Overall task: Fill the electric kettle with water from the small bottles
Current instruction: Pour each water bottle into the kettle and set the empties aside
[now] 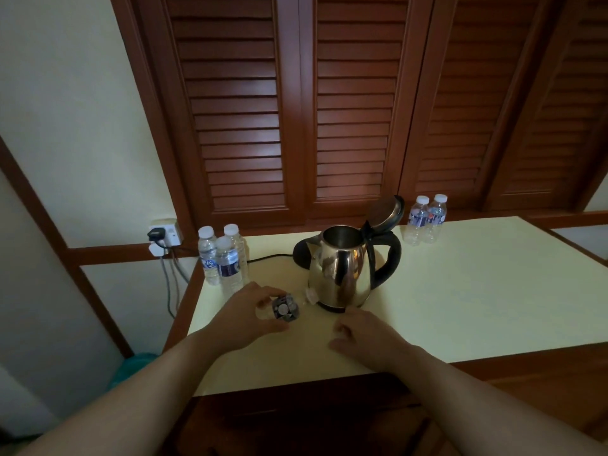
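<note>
- A person's left hand [253,312] grips a small water bottle [283,311] near the front-left part of the pale table [477,291], fingers and thumb curled round its body; the bottle is seen end-on, so whether it stands on the table or is lifted and tilted cannot be told.
- The right hand [360,335] rests close to the front edge, just in front of the electric kettle [342,274], its fingers curled in; something pale shows at the fingertips, possibly a cap, but it is too small to make out, so what it pinches, if anything, cannot be told.
- The kettle stands left of the table's middle with its lid [386,212] hinged back, the mouth open, apparently ready to receive water; its water level is hidden inside.
- Three capped bottles [222,258] cluster at the back-left corner, apparently stock within the left hand's reach; two more bottles [426,220] stand at the back edge, right of the kettle.
- A black cord [269,257] runs from behind the kettle toward a wall socket [164,236] beyond the left edge.
- A small clear scrap [311,295] lies beside the kettle's foot; it cannot be identified.
- Both forearms are cut off by the lower frame; dim light blurs the bottle labels.
</note>
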### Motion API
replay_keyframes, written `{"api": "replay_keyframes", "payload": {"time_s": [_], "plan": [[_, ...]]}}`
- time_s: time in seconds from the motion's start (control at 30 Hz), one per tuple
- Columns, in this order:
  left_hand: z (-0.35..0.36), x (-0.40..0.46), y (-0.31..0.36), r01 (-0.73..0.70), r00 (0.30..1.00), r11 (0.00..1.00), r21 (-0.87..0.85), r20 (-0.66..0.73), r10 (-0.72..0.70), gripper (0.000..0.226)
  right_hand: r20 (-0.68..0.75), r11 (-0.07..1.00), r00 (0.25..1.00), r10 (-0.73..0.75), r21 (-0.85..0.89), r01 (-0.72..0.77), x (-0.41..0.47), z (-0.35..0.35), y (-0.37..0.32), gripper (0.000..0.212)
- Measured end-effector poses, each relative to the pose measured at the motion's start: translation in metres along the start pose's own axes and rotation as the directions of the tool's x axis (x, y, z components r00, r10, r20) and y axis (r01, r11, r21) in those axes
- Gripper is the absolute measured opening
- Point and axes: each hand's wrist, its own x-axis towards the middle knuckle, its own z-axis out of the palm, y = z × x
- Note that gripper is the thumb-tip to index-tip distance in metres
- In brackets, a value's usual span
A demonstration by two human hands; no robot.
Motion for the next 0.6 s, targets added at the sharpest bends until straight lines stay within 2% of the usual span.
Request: {"api": "replay_keyframes", "payload": {"time_s": [0.03, 0.13, 0.2, 0.27, 0.4, 0.53, 0.6], "plan": [[0.0, 0.0, -0.002, -0.006, 1.0, 1.0, 0.0, 0.005, 0.006, 0.057, -0.041, 0.999, 0.999, -0.008, 0.042, 0.01, 0.0, 0.0, -0.002, 0.026], [-0.002, 0.0, -0.006, -0.018, 1.0, 1.0, 0.019, 0.022, 0.018, 0.059, -0.273, 0.948, 0.961, 0.047, 0.316, 0.043, -0.001, -0.007, -0.01, 0.015], [-0.002, 0.002, -0.007, -0.027, 0.999, 0.999, 0.045, 0.044, 0.025, 0.062, -0.327, 0.9, 0.937, 0.124, 0.434, 0.032, 0.0, -0.017, -0.017, 0.012], [-0.002, 0.004, -0.007, -0.043, 0.997, 0.998, 0.055, 0.073, 0.039, 0.064, -0.294, 0.865, 0.944, 0.149, 0.501, 0.02, 0.002, -0.025, -0.025, 0.013], [0.001, 0.011, -0.005, -0.086, 0.989, 0.995, 0.04, 0.121, 0.081, 0.062, -0.216, 0.792, 0.961, 0.174, 0.61, -0.006, 0.003, -0.032, -0.034, 0.031], [0.003, 0.014, -0.002, -0.098, 0.983, 0.995, 0.025, 0.161, 0.093, 0.061, -0.186, 0.795, 0.971, 0.15, 0.607, -0.007, 0.0, -0.032, -0.035, 0.023], [0.002, 0.016, 0.0, -0.108, 0.98, 0.994, 0.033, 0.174, 0.1, 0.062, -0.169, 0.807, 0.975, 0.142, 0.591, -0.015, -0.003, -0.035, -0.034, 0.032]]}}
